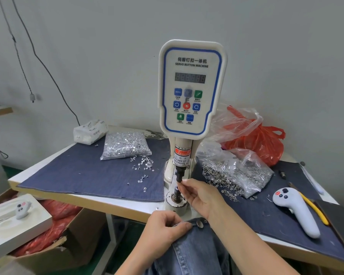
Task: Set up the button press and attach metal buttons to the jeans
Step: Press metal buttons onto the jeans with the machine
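Taking the button press (pixel 190 108) at the front edge of the table (pixel 111 204) as the landmark, far to its left and below table height a cardboard box (pixel 74 238) holds red plastic and a white tray with a small grey controller (pixel 22 209). Nearer, on the dark denim mat (pixel 87 171) left of the press, lie a white packet (pixel 89 132) and a clear bag of silver tacks (pixel 125 145), with loose tacks spilled toward the press column. Just below and in front of the press base, the left hand (pixel 163 233) grips the waistband of the jeans (pixel 191 249), fingers curled over the fabric edge beside an already fixed metal button (pixel 200 223). At the press itself, the right hand (pixel 199 197) reaches up with its fingertips pinched at the black upper die (pixel 179 175), directly above the lower die post (pixel 176 194); whether a button sits between the fingers cannot be told. Right of the press sit a clear bag of ring-shaped button parts (pixel 234 173), a red plastic bag (pixel 260 141) behind it, then a grey handheld controller (pixel 296 211) and yellow-handled pliers (pixel 314 211).
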{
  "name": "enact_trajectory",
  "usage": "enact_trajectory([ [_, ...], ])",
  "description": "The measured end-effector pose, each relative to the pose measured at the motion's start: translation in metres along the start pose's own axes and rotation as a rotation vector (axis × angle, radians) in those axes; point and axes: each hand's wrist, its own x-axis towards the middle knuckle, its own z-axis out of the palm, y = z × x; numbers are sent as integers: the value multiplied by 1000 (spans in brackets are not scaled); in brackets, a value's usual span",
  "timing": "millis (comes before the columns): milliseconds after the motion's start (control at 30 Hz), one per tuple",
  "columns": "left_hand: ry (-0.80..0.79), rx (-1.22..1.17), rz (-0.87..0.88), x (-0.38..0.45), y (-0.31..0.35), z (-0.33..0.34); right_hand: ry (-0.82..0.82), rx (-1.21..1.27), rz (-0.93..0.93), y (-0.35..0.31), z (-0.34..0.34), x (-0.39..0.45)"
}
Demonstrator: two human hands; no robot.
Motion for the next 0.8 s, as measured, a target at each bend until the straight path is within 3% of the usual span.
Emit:
enact_trajectory([
  [400, 18, 13, -20, -1, 1, -1, 9, 52, -21, -1, 4, -4],
  [633, 31, -6, -23, -1, 4, 0, -66, 13, -50, -4, 0, -5],
  [733, 48, -42, -5, 1, 6, 1, 12, -171, -168, -7, -8, -8],
  [800, 51, -74, 3, 2, 8, 1, 48, -539, -352, -9, -23, -14],
])
